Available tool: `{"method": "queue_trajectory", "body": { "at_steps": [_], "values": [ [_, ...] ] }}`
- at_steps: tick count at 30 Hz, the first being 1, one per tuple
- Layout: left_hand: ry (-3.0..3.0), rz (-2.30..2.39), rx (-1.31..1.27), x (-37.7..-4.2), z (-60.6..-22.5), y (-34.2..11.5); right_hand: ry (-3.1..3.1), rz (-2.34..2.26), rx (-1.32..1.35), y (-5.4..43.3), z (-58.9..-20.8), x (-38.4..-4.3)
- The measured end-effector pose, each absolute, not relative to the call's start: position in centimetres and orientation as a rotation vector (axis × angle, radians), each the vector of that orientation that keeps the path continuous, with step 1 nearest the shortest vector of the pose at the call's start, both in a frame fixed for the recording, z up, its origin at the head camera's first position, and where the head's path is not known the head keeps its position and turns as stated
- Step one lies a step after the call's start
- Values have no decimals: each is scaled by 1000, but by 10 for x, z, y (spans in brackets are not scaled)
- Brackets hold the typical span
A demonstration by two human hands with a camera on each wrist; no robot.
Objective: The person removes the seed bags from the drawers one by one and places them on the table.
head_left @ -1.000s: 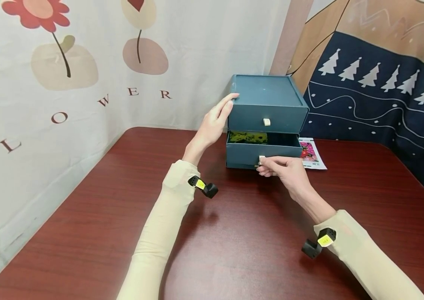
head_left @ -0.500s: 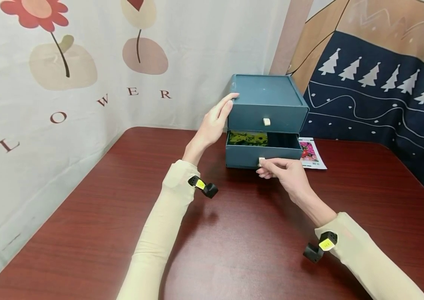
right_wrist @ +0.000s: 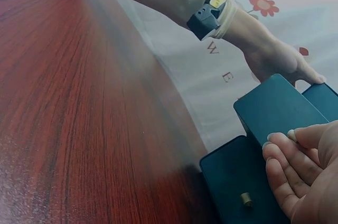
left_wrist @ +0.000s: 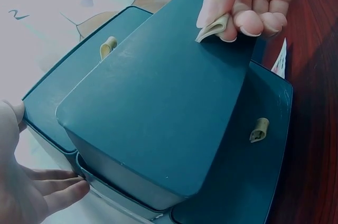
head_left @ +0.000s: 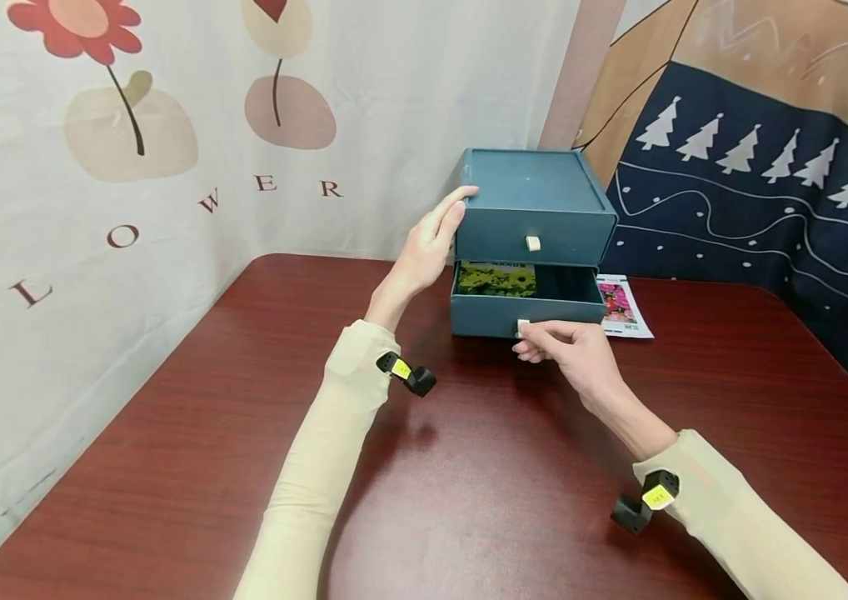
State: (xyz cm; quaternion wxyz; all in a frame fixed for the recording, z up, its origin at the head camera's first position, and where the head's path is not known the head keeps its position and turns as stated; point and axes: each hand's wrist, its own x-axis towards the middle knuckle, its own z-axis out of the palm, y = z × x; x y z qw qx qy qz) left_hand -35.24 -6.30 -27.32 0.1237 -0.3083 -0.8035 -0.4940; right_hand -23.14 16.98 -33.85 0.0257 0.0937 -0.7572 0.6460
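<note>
A blue-green drawer chest [head_left: 536, 179] stands at the back of the table. Its middle drawer [head_left: 484, 315] is pulled out, and my right hand [head_left: 577, 354] pinches the pale pull tab [left_wrist: 215, 26] on its front between thumb and fingers. Inside the drawer, on the left, lies a packet with a picture of yellow flowers [head_left: 499, 281]. My left hand [head_left: 424, 246] rests with extended fingers against the chest's left side, the thumb and a fingertip at its top edge. The top drawer [head_left: 491, 233] and the bottom drawer [left_wrist: 266, 94] are closed, each with its own tab.
A sheet or packet with pink and red flowers [head_left: 619, 304] lies on the table just right of the chest, partly hidden behind it. Behind the red-brown table [head_left: 169, 467] hang a white printed cloth [head_left: 394, 100] and a dark blue one with white trees [head_left: 754, 200].
My right hand has drawn the middle drawer slightly farther out towards me, and more of the yellow-flower packet shows. The left hand stays in place on the chest.
</note>
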Motion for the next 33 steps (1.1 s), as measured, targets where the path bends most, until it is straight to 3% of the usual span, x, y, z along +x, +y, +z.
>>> {"method": "queue_trajectory", "body": {
  "at_steps": [33],
  "values": [
    [-2336, -1466, -900, -352, -274, -63, -2370, 1941, 327, 170, -340, -219]
  ]
}}
